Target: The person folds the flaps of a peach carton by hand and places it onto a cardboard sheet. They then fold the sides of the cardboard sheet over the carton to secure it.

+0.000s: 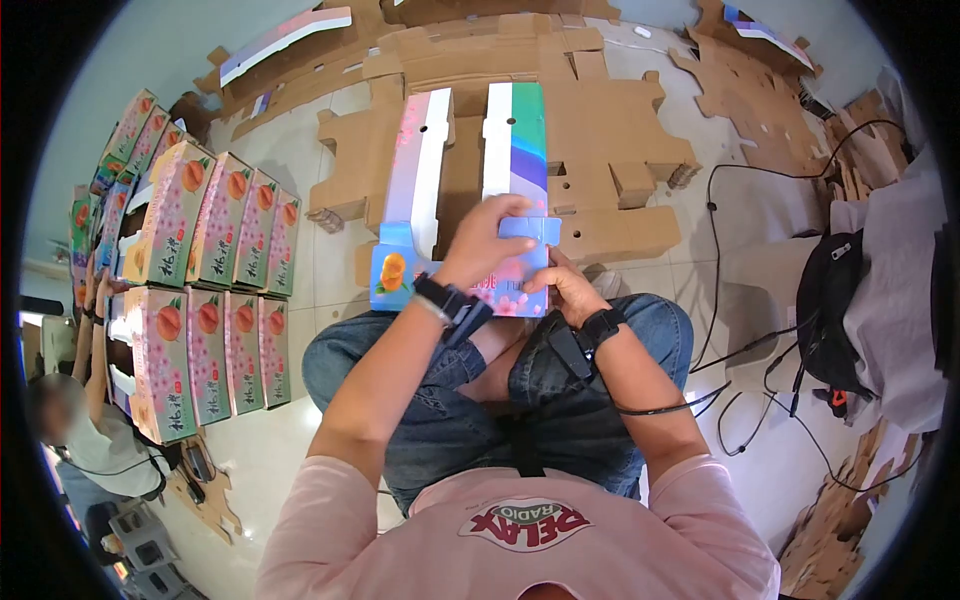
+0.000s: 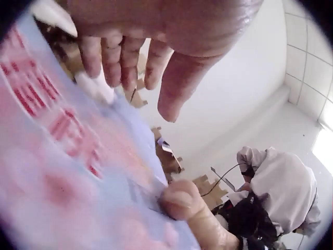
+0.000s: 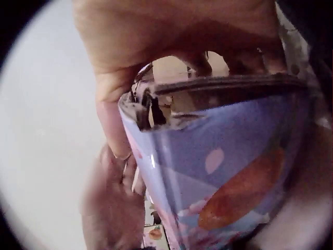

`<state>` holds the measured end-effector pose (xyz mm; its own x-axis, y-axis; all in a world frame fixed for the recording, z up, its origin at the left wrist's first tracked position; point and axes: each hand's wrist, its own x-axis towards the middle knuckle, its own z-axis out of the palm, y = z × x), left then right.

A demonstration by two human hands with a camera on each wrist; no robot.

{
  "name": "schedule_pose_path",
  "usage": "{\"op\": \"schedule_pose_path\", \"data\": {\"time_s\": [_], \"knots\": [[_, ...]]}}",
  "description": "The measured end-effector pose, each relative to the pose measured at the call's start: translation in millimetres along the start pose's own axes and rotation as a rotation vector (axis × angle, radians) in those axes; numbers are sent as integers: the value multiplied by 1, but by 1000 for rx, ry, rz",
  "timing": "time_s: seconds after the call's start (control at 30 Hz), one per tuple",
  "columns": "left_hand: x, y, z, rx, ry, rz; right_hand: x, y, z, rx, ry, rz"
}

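Note:
A partly folded cardboard gift box (image 1: 408,235), printed in pink, blue and green with peaches and blossoms, stands in front of the person's crossed legs. Its two long sides have white inner flaps with round holes. The left hand (image 1: 487,240) is over the near right part of the box, and in the left wrist view its fingers (image 2: 130,62) extend loosely, apart from the printed panel (image 2: 67,151). At the near right corner the right hand (image 1: 570,288) pinches the box edge, thumb on the printed face. In the right wrist view its other fingers are partly hidden behind the edge (image 3: 229,83).
Finished peach boxes (image 1: 165,215) are stacked at left, beside another person (image 1: 110,440). Flat brown cardboard sheets (image 1: 610,130) lie ahead on the tiled floor. At right are a black bag (image 1: 835,310) on a grey-covered seat and loose black cables (image 1: 712,250).

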<state>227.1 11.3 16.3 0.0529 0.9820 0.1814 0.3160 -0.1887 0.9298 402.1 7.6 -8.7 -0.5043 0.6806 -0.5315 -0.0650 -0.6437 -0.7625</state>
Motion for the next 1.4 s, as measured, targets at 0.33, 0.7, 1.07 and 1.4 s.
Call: {"op": "schedule_pose_path", "data": {"time_s": [0.33, 0.7, 1.07, 1.4], "knots": [[-67, -32, -117, -390, 316, -500, 23, -1, -41, 292, 34, -42], [-62, -34, -84, -991, -40, -826, 21, -31, -72, 258, 37, -115], [-55, -23, -56, -659, 28, -537, 16, -62, 29, -566, 420, -694], [-56, -10, -57, -654, 126, -488, 50, -63, 120, -1389, 268, -828]]}}
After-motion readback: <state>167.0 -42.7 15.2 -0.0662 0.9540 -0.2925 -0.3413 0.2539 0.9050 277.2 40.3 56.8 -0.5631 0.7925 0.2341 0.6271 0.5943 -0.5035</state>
